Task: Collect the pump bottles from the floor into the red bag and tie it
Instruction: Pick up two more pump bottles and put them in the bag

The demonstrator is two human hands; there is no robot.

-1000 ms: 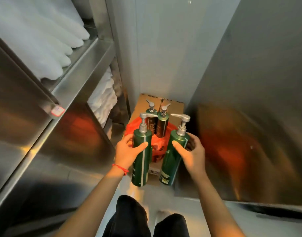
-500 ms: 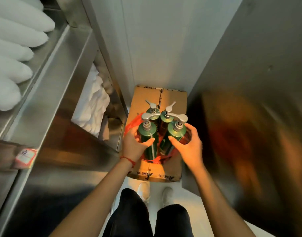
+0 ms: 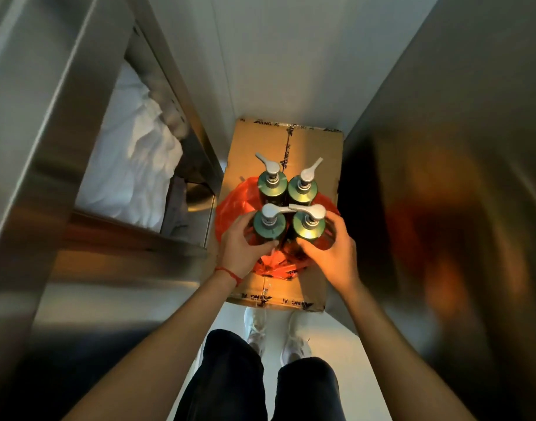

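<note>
four green pump bottles stand upright in a tight square inside the open red bag (image 3: 230, 208), which sits on a closed cardboard box (image 3: 315, 147) on the floor between steel walls. seen from above, each bottle shows a round dark green shoulder and a silver pump head. the far-left bottle (image 3: 272, 187) points its spout up and left, the far-right bottle (image 3: 302, 189) up and right. the near-left bottle (image 3: 269, 228) swings its spout right, touching the pump of the near-right bottle (image 3: 309, 226), whose spout aims left. the left hand (image 3: 244, 250), a red string on its wrist, wraps around the near-left bottle; the right hand (image 3: 330, 252) curls around the near-right one. the bag's thin plastic puffs out around the bottles, its printed edge crumpled at the near side. white linen (image 3: 133, 165) lies on the steel shelf to the left.
</note>
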